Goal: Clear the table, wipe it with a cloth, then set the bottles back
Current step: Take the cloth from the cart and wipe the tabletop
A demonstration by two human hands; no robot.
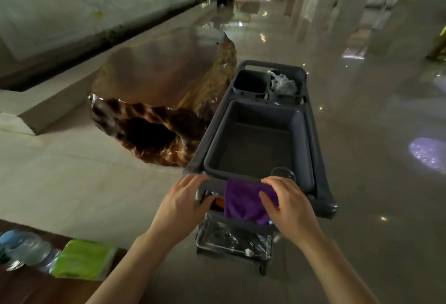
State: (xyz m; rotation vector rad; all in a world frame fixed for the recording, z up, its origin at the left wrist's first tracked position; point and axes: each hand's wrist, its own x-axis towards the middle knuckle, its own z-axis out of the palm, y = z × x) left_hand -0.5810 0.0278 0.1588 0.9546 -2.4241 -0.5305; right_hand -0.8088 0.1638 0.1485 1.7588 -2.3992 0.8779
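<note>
Head view, left hand: the left hand (184, 203) rests on the near handle of the grey cart (321, 149). Its fingers (193, 181) are curled over the bar and hold it.
Head view, right hand: the right hand (286, 203) is on the same bar, on top of the purple cloth (243, 203). Its fingers (275, 183) are bent and press on the cloth, thumb on the near side. I cannot tell if they pinch the cloth or only the bar.
Purple cloth: it hangs over the near handle of the cart, between the two hands.
Cart: a big grey tub (255, 144) sits in the top. Two small bins are at the far end, one with a white bag (282, 84) in it.
Wood stump table: the big brown stump (164, 81) stands on the floor, just left of the cart.
Worktop: the dark worktop (29, 286) is at the bottom left corner.
Bottles: the bottles (26, 250) lie at the worktop's left edge, blurry.
Green cloth: the green cloth (84, 259) lies folded just beside the bottles, near the worktop's far edge.
</note>
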